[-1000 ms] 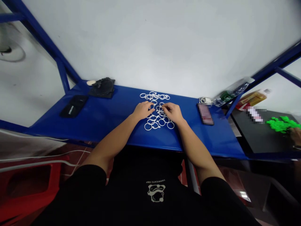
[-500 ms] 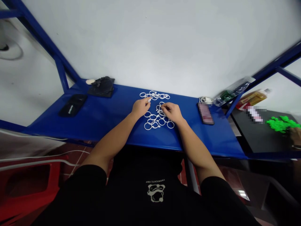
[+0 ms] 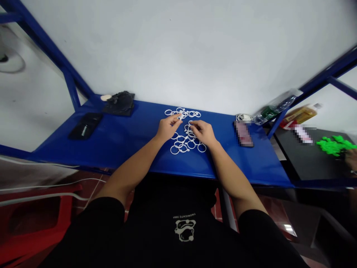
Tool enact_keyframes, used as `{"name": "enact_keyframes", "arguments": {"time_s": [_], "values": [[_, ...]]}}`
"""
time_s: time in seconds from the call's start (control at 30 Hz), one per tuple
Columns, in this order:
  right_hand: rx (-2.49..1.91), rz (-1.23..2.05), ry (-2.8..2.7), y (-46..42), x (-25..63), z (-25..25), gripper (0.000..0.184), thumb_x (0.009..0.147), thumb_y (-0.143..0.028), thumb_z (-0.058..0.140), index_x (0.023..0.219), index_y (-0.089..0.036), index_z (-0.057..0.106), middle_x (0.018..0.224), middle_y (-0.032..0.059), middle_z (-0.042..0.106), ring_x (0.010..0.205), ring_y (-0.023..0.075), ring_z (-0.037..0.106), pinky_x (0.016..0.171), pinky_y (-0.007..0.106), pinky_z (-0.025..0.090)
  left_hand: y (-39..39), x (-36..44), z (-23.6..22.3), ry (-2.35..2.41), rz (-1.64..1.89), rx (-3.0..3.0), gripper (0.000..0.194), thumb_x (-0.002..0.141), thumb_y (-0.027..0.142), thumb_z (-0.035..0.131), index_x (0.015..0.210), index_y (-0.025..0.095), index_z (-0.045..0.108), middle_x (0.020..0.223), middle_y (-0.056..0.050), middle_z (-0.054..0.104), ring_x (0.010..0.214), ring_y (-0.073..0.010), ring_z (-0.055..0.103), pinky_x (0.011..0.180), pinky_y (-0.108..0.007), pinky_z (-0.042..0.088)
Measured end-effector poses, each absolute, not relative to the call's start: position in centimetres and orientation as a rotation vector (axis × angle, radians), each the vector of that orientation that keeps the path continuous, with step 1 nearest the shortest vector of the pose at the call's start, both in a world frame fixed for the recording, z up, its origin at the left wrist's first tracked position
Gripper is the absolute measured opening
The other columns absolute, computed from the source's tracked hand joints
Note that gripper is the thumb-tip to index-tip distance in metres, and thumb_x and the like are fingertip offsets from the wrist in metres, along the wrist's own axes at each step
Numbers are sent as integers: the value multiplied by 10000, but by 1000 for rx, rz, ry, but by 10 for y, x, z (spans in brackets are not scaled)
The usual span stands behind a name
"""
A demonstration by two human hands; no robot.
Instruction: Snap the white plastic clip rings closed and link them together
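Several thin white rings with small round knobs lie in two groups on the blue table (image 3: 134, 145). The back group of rings (image 3: 192, 114) is by the wall; the nearer, larger group of rings (image 3: 182, 139) spreads between and below my hands. My left hand (image 3: 167, 128) is at the front edge of the back group, thumb and index finger apart, nothing clearly held. My right hand (image 3: 205, 132) reaches over the upper right of the nearer group, thumb and index finger bent together at a white ring (image 3: 190, 122). Its other fingers are curled and partly hidden.
On the left lie a black pouch (image 3: 86, 125) and a crumpled black bag (image 3: 120, 103). To the right are a phone (image 3: 243, 133), a white coiled cable (image 3: 243, 117) and a plastic bottle (image 3: 275, 109). Beyond the frame, another person's hand (image 3: 351, 159) is beside green pieces (image 3: 334, 145).
My left thumb and index finger have spread apart, and the hand has shifted slightly right by the back group. My right hand stays at almost the same spot.
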State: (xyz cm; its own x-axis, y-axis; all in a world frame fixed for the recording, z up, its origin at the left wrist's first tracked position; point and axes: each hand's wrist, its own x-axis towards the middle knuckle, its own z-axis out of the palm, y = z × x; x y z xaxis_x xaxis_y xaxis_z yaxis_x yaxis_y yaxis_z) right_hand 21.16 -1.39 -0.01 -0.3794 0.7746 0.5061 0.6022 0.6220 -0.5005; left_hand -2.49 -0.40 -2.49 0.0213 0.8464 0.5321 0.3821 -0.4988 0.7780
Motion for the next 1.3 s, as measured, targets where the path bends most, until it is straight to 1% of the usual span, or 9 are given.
{"name": "enact_keyframes", "arguments": {"time_s": [0.07,0.17,0.37,0.47,0.6,0.7,0.87,1.0,1.3], "values": [[-1064,304,-2119,-14,211,-1,274,1054,-379,636,1221,-220,783,976,71,795,818,205,706,786,349,561,-17,-17,-18,1192,1434,2059,306,1004,320,734,1292,242,802,1042,-69,856,931,-202,810,965,-401,654],[-1022,286,-2159,-14,210,-3,264,1072,-412,620,1170,-228,782,941,68,781,822,207,697,783,344,550,-26,-13,-14,1154,1352,2176,279,1021,335,716,1273,272,819,1113,-67,856,997,-223,819,960,-419,661],[-1029,283,-2111,-17,208,-4,314,1087,-482,593,1115,-234,784,935,72,786,818,216,702,767,347,557,-23,-17,-14,1137,1337,2198,243,1031,328,692,1218,293,844,1165,-57,851,961,-217,823,911,-404,672],[-1037,295,-2082,-18,207,-3,308,1072,-490,614,1121,-238,785,932,68,783,811,218,703,766,351,567,-24,-18,-13,1130,1308,2223,226,1034,342,691,1186,298,852,1126,-49,858,920,-206,817,874,-380,664],[-986,292,-2095,-19,207,-3,295,1068,-461,609,1106,-229,787,913,63,777,797,213,704,759,346,564,-24,-16,-15,1141,1333,2194,199,1018,359,712,1121,267,855,976,-48,860,797,-183,794,772,-329,638],[-993,293,-2128,-20,207,-2,299,1077,-444,584,1075,-226,789,903,66,779,786,208,702,742,335,553,-23,-15,-18,1181,1331,2132,226,1005,384,735,1143,237,837,876,-47,841,712,-167,763,724,-304,617],[-991,286,-2198,-20,207,-1,316,1091,-432,551,1077,-228,791,941,77,794,823,214,710,784,337,558,-23,-16,-16,1159,1247,2149,230,1030,401,693,1077,233,843,763,-22,798,638,-150,705,678,-295,574],[-939,301,-2237,-20,208,0,328,1110,-420,519,1070,-225,780,987,89,798,858,221,723,809,342,557,-23,-19,-10,1127,1229,2181,224,1023,397,693,969,235,837,768,-24,789,669,-151,695,682,-298,560],[-946,335,-2261,-20,207,0,356,1126,-438,493,1094,-231,781,993,88,791,883,228,719,828,349,557,-21,-19,-12,1087,1218,2202,177,1040,303,664,951,217,789,846,-37,774,743,-163,689,747,-321,559]]}}
